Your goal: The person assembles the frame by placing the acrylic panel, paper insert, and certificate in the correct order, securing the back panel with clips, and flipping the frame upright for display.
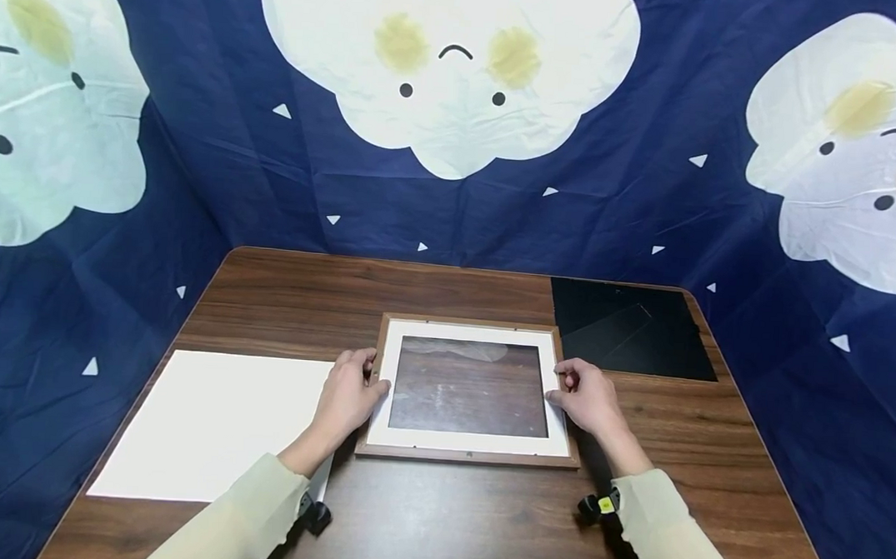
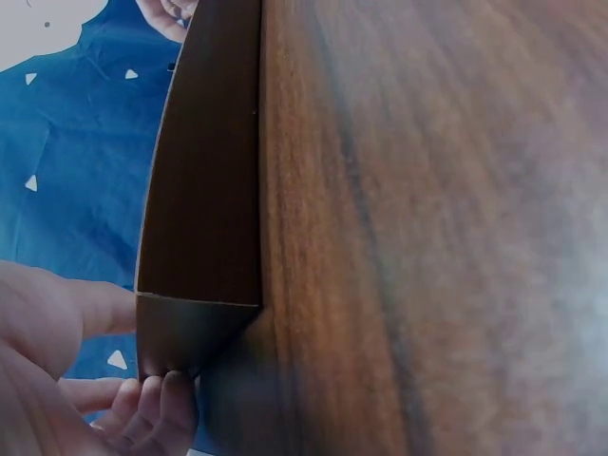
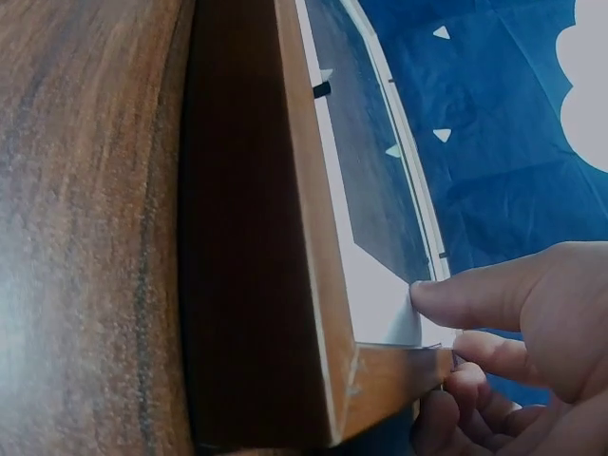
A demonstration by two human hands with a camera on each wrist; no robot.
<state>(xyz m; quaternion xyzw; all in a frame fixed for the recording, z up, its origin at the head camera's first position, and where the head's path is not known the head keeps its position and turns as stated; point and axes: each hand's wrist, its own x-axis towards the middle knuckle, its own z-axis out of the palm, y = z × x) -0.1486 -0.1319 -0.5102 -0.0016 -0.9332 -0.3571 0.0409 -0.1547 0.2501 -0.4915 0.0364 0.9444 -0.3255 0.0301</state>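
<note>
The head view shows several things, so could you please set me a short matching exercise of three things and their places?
1. wooden frame
2. white sheet
3. black panel

A. at the far right of the table
B. between the left hand and the right hand
C. on the left side of the table

Pairs: 1-B; 2-C; 3-A

Wht sheet (image 1: pixel 212 423) L on wood tbl (image 1: pixel 453 513), blk panel (image 1: pixel 629 331) far R, blue cloth (image 1: pixel 496 219) w/ clouds (image 1: pixel 452 125)

The frame (image 1: pixel 425 454) (smooth) and tabletop (image 1: pixel 453 517) look wooden.
</note>
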